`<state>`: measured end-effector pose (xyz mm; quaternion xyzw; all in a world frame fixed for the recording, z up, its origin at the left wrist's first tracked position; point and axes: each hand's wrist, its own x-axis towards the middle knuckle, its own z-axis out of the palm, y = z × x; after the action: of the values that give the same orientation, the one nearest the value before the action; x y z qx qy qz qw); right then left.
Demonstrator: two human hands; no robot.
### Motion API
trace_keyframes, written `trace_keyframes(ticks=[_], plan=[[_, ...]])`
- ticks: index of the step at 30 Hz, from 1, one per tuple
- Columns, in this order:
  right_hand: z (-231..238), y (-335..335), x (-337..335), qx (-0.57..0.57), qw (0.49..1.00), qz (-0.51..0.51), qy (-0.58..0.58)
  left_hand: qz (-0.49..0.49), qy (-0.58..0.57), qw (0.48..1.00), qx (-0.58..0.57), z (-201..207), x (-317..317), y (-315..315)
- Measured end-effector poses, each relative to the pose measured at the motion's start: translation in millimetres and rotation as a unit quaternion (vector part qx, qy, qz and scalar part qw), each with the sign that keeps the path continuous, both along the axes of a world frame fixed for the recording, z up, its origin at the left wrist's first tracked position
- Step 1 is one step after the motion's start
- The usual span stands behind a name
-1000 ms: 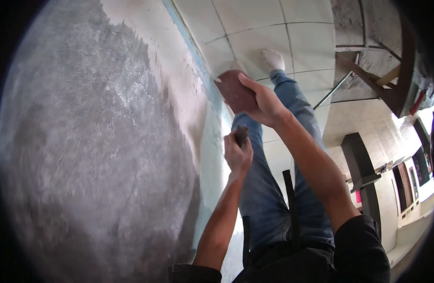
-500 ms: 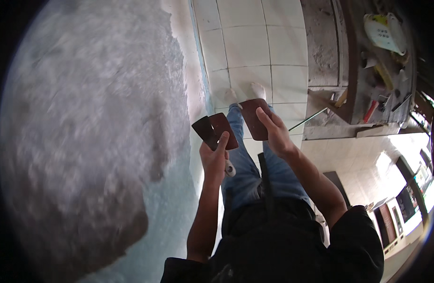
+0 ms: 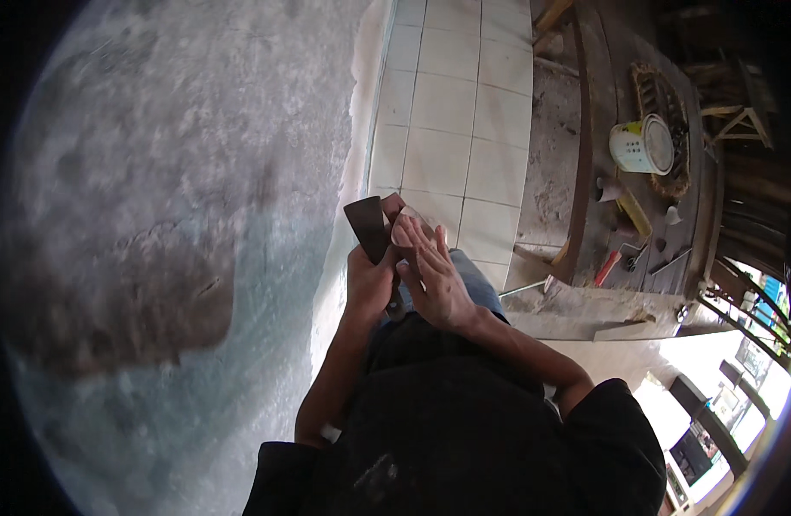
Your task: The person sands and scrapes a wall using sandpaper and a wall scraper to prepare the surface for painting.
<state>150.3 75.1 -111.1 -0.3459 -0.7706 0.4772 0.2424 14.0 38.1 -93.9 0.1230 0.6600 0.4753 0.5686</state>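
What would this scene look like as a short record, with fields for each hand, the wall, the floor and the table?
Left hand: gripping a dark-bladed scraper
Right hand: fingers extended over a reddish-brown sheet; grip unclear
Wall: on the left, patchy grey and blue-green
Floor: pale tiles beside the wall
Table: dark wood, on the right, bearing a white bucket and a red-handled tool

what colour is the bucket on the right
Mostly white, with some yellow; the bucket shows in the head view.
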Motion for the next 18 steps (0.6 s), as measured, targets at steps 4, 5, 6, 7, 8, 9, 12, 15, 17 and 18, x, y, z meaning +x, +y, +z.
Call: trace_keyframes(ticks=[4, 5, 6, 7, 8, 9, 12, 15, 17, 18], plan=[[11, 11, 5, 0.048, 0.999, 0.000, -0.019, -0.070, 0.080, 0.993, 0.044, 21, 14, -6], [11, 15, 7, 0.029, 1.000, 0.000, -0.002, -0.070, 0.067, 0.995, 0.028, 28, 15, -5], [13, 16, 10, 0.009, 1.000, -0.001, 0.014, -0.065, 0.066, 0.995, 0.034, 29, 15, -4], [22, 16, 12, 0.001, 1.000, 0.020, 0.007, -0.050, 0.052, 0.996, 0.048, 31, 12, 1], [25, 15, 14, 0.008, 1.000, 0.021, 0.005, -0.035, 0.037, 0.997, 0.061, 32, 11, 3], [26, 15, 16, 0.047, 0.999, 0.007, 0.002, -0.034, 0.036, 0.996, 0.068, 34, 14, 5], [26, 24, 20, 0.076, 0.997, -0.027, -0.004, -0.079, 0.056, 0.987, 0.129, 38, 28, 2], [42, 26, 25, 0.082, 0.996, 0.030, 0.012, -0.076, 0.038, 0.991, 0.100, 33, 21, 13], [45, 31, 26, 0.103, 0.995, 0.010, 0.011, -0.067, 0.060, 0.983, 0.159, 30, 27, 13], [45, 34, 25, 0.124, 0.992, -0.009, 0.010, -0.066, 0.061, 0.983, 0.158, 31, 29, 11]])
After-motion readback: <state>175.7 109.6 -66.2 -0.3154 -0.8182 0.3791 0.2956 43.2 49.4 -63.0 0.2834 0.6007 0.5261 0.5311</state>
